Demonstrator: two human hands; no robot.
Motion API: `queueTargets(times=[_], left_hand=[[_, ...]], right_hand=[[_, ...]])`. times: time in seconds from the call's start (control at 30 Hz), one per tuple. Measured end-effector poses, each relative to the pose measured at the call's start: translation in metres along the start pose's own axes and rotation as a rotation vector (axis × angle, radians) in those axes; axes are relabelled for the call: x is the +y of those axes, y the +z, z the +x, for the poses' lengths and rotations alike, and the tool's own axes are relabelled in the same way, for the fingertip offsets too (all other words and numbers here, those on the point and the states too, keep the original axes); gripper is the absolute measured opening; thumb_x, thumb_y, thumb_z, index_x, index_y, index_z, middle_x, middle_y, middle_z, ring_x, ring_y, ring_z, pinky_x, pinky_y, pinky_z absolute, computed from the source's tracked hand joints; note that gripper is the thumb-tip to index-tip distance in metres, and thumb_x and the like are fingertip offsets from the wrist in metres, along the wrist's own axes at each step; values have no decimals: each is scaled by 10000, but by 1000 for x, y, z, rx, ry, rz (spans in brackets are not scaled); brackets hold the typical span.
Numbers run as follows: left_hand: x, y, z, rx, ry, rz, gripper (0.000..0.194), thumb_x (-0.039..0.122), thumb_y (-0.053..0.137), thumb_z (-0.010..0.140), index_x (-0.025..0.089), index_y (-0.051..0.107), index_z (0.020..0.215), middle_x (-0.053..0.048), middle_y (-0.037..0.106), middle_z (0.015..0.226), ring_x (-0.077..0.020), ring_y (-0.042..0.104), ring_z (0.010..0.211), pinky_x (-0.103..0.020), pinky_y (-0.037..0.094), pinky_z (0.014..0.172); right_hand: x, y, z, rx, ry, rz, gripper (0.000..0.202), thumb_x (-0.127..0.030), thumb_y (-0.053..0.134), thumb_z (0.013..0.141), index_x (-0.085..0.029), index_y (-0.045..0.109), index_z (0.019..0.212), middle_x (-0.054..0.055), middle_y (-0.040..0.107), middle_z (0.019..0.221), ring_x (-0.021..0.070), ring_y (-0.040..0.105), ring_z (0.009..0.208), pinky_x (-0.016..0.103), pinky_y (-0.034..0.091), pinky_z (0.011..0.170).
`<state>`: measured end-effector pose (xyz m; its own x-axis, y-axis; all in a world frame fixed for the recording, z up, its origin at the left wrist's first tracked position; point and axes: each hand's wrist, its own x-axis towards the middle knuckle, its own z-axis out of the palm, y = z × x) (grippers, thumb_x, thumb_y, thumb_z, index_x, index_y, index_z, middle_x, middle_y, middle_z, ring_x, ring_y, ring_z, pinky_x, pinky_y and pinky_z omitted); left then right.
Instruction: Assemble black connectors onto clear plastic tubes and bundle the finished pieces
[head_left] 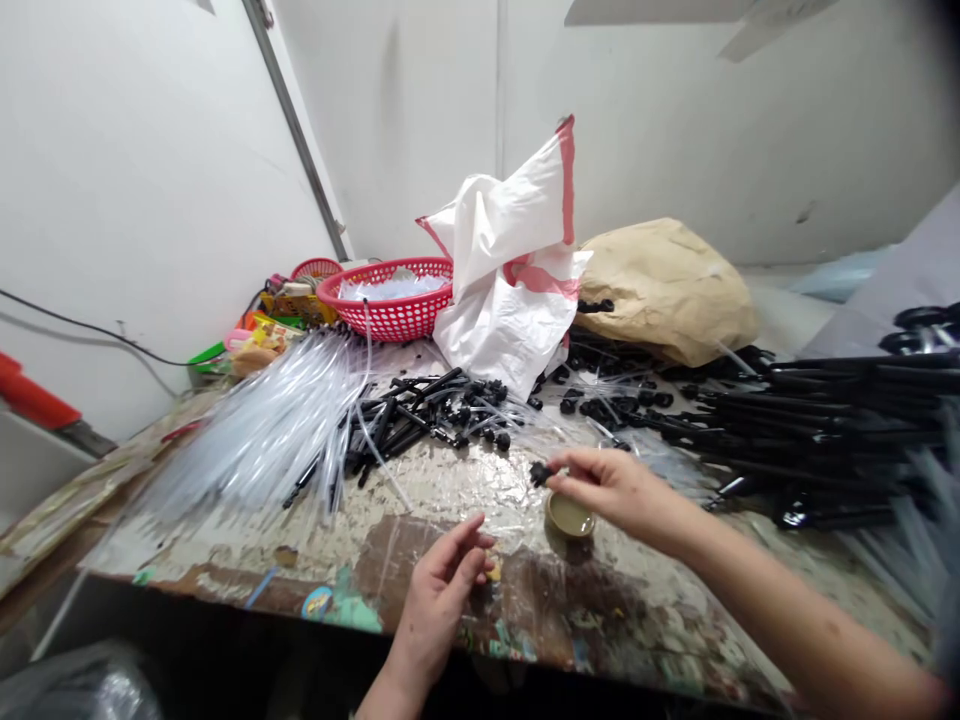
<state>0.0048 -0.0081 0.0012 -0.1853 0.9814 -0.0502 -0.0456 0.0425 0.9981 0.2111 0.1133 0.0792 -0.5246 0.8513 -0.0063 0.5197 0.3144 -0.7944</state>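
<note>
My right hand (600,488) pinches a small black plastic part (539,474) between thumb and fingertips. Just below it stands a small round cup (568,517) with liquid in it. My left hand (448,575) is over the front edge of the worn table (390,560), its fingers loosely curled and apart, with nothing visible in them. Beyond both hands lies a pile of black tubes and small black fittings (450,410). A large bundle of clear plastic tubes (255,430) spreads to the left of that pile.
Behind the piles are a red basket (397,315) with clear pieces, a white sack (510,300) with red edging and a brown paper bag (667,290). Many long black tubes (817,430) lie at the right. A yellow basket (300,305) with small items stands at the back left.
</note>
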Motion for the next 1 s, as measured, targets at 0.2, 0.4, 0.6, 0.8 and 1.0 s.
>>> queueTargets(times=[0.2,0.4,0.6,0.8,1.0], left_hand=[[6,0,-4,-51,-26,-91,447,386,658,746,176,630,1140,-59,692,816,-144,591,676,-249,469,614],[3,-2,-8,5,-71,-181,290,255,715,701,214,706,988,-51,708,951,-154,617,768,-257,479,695],[1,-2,-10,14,-70,-249,363,176,771,622,231,711,976,-32,701,973,-161,618,870,-261,482,797],[1,-2,-10,-25,-51,-225,368,181,772,624,243,705,981,-24,686,993,-159,619,890,-257,493,807],[1,-3,-9,-40,-1,-106,342,216,741,670,249,694,1008,-41,672,1045,-182,614,935,-286,491,837]], right_hand=[[-22,65,-24,-193,-293,-173,179,-190,502,823,-184,680,820,38,625,760,142,556,703,240,417,648],[-20,61,-35,-48,-154,-24,346,-356,479,868,-198,584,1157,3,562,646,135,528,576,231,435,533],[2,17,-57,166,-45,-62,364,-448,412,886,-214,642,1044,76,665,998,205,626,891,307,502,764],[27,9,-69,197,-105,-294,294,-386,470,860,-192,650,990,65,703,864,193,661,736,276,513,631],[34,6,-59,201,-172,-612,208,-308,475,869,-250,667,927,17,687,906,161,649,712,252,474,602]])
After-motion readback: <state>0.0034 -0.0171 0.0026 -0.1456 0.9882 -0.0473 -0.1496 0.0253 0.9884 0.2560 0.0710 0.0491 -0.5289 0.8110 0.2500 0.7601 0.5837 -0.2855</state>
